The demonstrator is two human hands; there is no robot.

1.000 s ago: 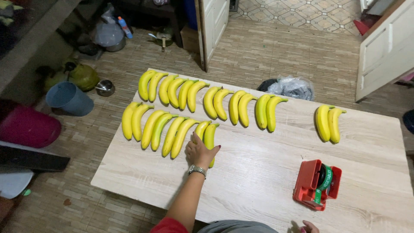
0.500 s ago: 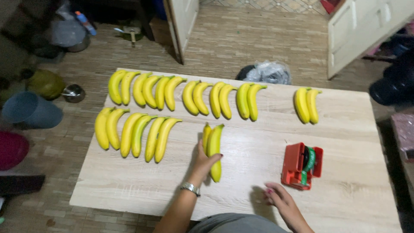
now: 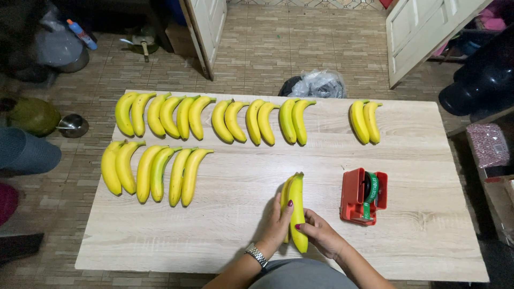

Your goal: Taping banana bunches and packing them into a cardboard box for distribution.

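A pale wood-grain worktop (image 3: 214,235) stands on a brick-patterned tile floor, with white doors ajar beyond its far edge and a grey plastic bag (image 3: 319,84) lying on the floor just behind it. Taking the red tape dispenser (image 3: 363,196) as the landmark, and going from left to right: well to its left lies the near row of bananas (image 3: 155,170), three pairs side by side. A second ago this row held a fourth pair at its right end; that place is now bare wood. Beyond it, well to the dispenser's left and further back, lies the far row of bananas (image 3: 214,119), unchanged. Just to the left of the dispenser is the pair of bananas (image 3: 295,206) that has left the near row, stems pointing away from the person. The left hand (image 3: 278,223), with a watch at the wrist, has carried it across and is closed around its left side. The right hand (image 3: 319,233), which half a second ago lay flat on the worktop near the dispenser, has come in and grips the pair's lower end with fingers curled. So the pair now sits held between both hands, beside the dispenser with its green tape. Directly behind the dispenser, near the far edge, a lone pair of bananas (image 3: 365,121) lies apart from the rows, where it was before.
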